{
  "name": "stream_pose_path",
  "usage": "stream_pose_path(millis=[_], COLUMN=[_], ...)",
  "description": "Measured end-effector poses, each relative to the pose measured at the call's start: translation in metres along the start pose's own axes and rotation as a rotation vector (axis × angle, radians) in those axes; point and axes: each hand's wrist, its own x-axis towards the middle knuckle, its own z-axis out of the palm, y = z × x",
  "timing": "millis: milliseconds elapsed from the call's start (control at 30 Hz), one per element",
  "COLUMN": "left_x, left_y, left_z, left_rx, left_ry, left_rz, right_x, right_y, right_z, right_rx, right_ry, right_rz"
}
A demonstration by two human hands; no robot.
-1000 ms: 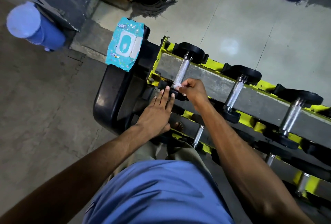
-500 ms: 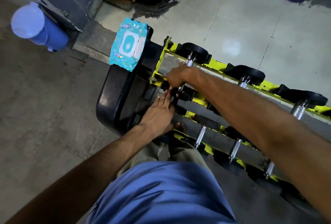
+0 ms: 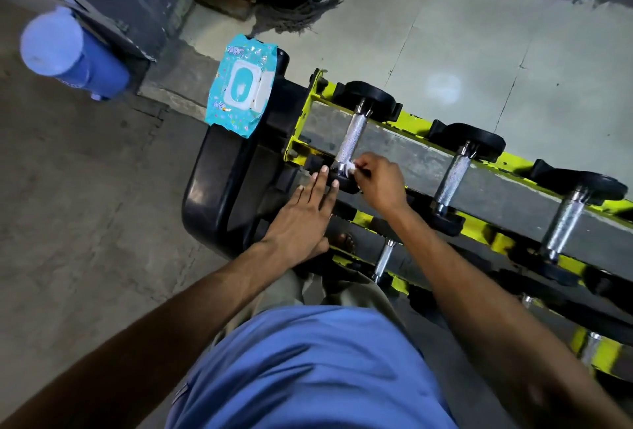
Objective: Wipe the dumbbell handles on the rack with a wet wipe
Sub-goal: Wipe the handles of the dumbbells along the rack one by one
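Right hand (image 3: 378, 182) back at handle (image 3: 352, 139) base, pinching wipe (image 3: 350, 168), pack (image 3: 241, 86) print unreadable

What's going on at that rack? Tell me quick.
A person is wiping dumbbells on the yellow rack. The right hand pinches a white wipe against the near end of the first dumbbell's handle on the top shelf. The left hand lies flat, fingers straight, fingertips at that dumbbell's near black end. The wipe pack sits on the black plastic piece at the rack's end. The next dumbbell along is untouched.
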Motion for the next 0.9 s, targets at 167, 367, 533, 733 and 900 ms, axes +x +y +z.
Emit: stream_pose_path(millis=[167,367,533,733,900], left_x=[-0.002,0.001,0.000,0.000,-0.001], left_y=[-0.001,-0.001,0.002,0.000,-0.004], left_z=[-0.001,-0.001,-0.001,-0.002,-0.001], left_rx=[0.032,0.034,0.030,0.043,0.064], left_ry=[-0.046,-0.049,-0.041,-0.053,-0.048], left_rz=[-0.014,-0.006,-0.012,-0.009,0.001], right_x=[0.031,0.058,0.057,0.091,0.085], right_y=[-0.003,-0.005,-0.012,-0.023,-0.030], right_z=[0.032,0.018,0.007,-0.006,0.000], right_rx=[0.532,1.025,1.045,1.270,1.353], right_ry=[-0.038,0.183,0.062,0.016,0.120], right_rz=[0.446,0.659,0.706,0.721,0.760])
